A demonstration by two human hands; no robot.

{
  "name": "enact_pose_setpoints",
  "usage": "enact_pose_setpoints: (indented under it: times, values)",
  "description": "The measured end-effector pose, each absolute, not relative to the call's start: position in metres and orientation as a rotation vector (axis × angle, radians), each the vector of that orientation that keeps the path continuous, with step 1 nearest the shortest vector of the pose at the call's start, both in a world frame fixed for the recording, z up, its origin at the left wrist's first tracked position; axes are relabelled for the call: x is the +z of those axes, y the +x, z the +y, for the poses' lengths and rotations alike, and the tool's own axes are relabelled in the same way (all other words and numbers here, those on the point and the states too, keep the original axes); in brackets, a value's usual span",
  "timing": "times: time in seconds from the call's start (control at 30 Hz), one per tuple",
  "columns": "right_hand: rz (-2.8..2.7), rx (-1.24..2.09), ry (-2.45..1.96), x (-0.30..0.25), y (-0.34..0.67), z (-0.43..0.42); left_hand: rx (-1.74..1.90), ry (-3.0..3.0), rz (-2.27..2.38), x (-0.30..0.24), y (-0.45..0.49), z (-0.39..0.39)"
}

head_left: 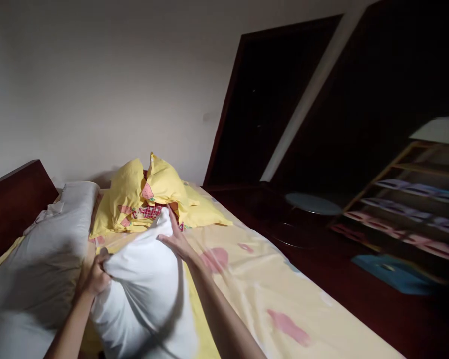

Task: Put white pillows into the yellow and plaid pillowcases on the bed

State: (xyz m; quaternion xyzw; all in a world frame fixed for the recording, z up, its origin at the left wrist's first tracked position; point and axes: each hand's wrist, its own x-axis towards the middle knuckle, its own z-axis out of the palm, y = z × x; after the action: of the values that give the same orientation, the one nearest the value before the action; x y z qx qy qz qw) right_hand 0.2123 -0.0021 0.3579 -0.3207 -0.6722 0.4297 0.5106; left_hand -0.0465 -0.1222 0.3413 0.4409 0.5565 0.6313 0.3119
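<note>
A white pillow (149,289) hangs tilted in front of me over the bed, held by its two upper corners. My left hand (98,275) is closed around its left corner. At the other top corner my right hand (176,238) grips the fabric, thumb on the near side; its other fingers are partly hidden behind the cloth. Just beyond the pillow lies a heap of yellow pillowcases (164,179) with pink fruit prints and red plaid parts. Yellow fabric also shows beneath the white pillow.
Long white pillows (48,269) lie along the dark headboard (18,192) on the left. A cream sheet with pink patches (247,279) covers the bed. To the right stand a round stool (313,203), a slanted-looking shoe rack (407,189) and a blue mat (392,273).
</note>
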Motion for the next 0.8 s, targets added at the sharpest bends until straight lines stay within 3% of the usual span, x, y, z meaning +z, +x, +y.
enact_pose_setpoints:
  times: [0.13,0.33,0.47,0.67,0.8]
  values:
    - [-1.895,1.313,-0.841,0.330,0.209,-0.020,1.475,1.153,1.463,0.292,-0.019,-0.122]
    - [-1.627,1.032,-1.163,0.307,0.247,-0.044,0.933,1.640,1.530,0.235,-0.050,-0.115]
    - [-1.471,1.056,-1.204,0.294,0.268,-0.042,0.639,1.674,1.600,0.189,-0.067,-0.101]
    - [-1.237,1.269,-1.091,0.280,0.276,-0.055,1.018,1.354,1.609,0.182,-0.048,-0.047]
    - [-1.268,1.000,-1.270,0.267,0.283,-0.051,0.977,1.386,1.347,0.211,-0.026,-0.026]
